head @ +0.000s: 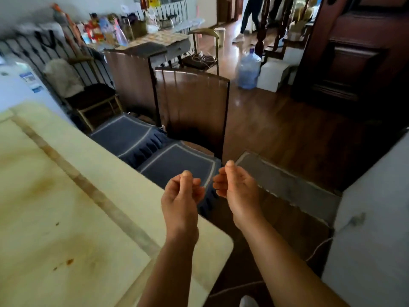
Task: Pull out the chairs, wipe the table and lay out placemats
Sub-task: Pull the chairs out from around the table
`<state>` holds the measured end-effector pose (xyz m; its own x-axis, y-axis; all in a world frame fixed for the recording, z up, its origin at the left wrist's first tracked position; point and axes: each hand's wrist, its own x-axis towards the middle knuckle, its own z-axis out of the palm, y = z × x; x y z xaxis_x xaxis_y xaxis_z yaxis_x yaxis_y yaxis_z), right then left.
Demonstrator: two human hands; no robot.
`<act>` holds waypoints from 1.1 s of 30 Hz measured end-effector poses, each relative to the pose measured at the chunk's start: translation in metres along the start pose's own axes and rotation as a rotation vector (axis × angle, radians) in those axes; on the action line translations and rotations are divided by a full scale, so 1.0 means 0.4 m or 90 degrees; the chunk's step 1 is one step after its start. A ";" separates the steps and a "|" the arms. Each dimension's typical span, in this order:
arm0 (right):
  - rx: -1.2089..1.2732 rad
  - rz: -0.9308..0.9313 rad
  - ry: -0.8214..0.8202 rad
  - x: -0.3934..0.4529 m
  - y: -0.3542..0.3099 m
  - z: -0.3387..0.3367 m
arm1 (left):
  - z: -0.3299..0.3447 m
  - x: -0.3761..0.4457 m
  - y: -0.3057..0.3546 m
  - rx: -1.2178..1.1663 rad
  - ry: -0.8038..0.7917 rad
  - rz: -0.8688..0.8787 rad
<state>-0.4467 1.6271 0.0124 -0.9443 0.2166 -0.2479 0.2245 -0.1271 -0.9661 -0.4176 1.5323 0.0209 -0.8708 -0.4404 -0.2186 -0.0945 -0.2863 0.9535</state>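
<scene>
Up close, both hands hover empty above the corner of the pale surface [66,196]: the left hand [180,196] and right hand [238,187] are loosely curled, palms up, fingers half bent, gripping nothing. Two chairs stand just beside the surface's long edge; the nearer chair [192,111] has its blue cushion partly hidden behind the hands, the farther chair [130,85] is blurred. Brown stains mark the surface. Background clutter is too blurred to identify.

Table [66,196] cut off left; far shelf clutter [106,29] blurred
</scene>
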 end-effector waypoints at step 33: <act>-0.055 -0.086 -0.225 1.199 -0.410 0.178 | 0.719 0.972 0.069 -0.068 0.168 0.036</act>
<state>-0.9533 1.6830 0.0570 -0.9880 -0.1228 -0.0932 0.0981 -0.0344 -0.9946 -0.8976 1.5978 0.0221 -0.7161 -0.6607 -0.2253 0.0140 -0.3362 0.9417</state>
